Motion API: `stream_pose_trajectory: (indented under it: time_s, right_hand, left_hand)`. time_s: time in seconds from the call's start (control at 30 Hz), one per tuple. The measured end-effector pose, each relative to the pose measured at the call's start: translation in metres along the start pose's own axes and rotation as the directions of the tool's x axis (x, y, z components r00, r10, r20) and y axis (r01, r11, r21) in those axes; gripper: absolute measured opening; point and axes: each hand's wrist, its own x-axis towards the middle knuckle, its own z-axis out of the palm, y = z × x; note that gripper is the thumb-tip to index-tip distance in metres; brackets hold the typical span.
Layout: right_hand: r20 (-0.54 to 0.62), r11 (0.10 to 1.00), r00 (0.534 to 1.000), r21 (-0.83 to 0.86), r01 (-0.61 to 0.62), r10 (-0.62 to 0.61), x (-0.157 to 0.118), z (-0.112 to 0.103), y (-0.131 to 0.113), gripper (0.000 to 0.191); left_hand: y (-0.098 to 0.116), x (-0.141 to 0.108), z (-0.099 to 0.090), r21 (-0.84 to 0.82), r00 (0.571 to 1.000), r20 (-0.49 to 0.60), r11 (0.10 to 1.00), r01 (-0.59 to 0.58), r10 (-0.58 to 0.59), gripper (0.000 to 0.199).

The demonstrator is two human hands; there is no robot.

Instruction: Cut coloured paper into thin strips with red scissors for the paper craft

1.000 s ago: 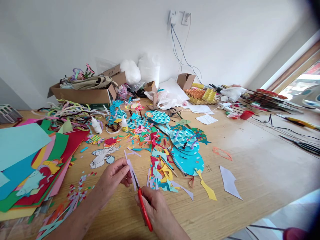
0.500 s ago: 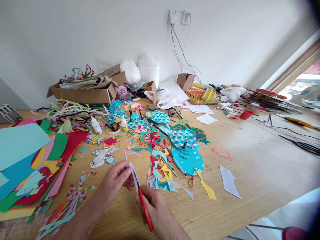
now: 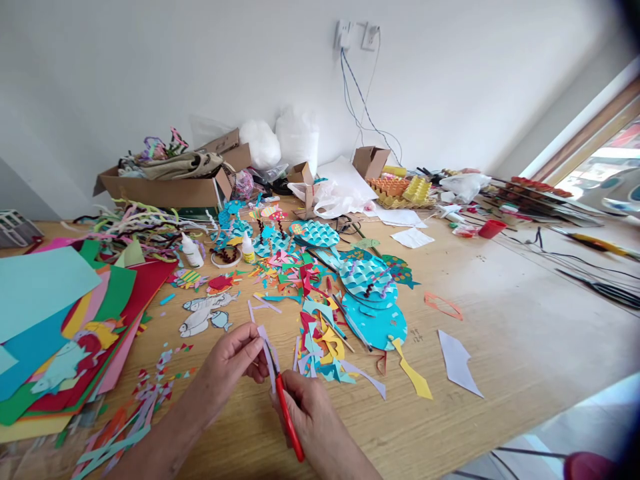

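My left hand (image 3: 244, 353) pinches the top end of a narrow lilac paper strip (image 3: 263, 333) between thumb and fingers. Red-handled scissors (image 3: 289, 418) are gripped in my right hand (image 3: 309, 403), their blades pointing up and away along the strip. The blades lie against the paper, and I cannot tell how far apart they are. Just beyond my hands is a heap of paper scraps (image 3: 320, 340) in teal, yellow, red and lilac. Several cut-out paper fish (image 3: 200, 321) lie flat past my left hand.
Coloured paper sheets (image 3: 45, 287) are stacked at the left, with thin paper strips (image 3: 125, 427) nearer me. Blue decorated discs (image 3: 375, 320), glue bottles (image 3: 191, 251) and a cardboard box (image 3: 165, 190) stand farther back. A lilac offcut (image 3: 457, 363) and a red cup (image 3: 493, 229) are at the right.
The scissor handles have shifted very slightly left and up. Both hands otherwise keep nearly the same place and the same hold.
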Motion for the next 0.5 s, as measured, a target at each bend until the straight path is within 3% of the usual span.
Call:
stream_pose_trajectory:
  time_s: [0.5]
  right_hand:
    - [-0.045,0.993,0.995,-0.090,0.081,-0.085,0.0011,-0.0001,-0.0008,0.033]
  left_hand:
    - [-0.0005,-0.0045,0.0025,-0.083,0.998,0.012,0.994,0.065,-0.064,0.020]
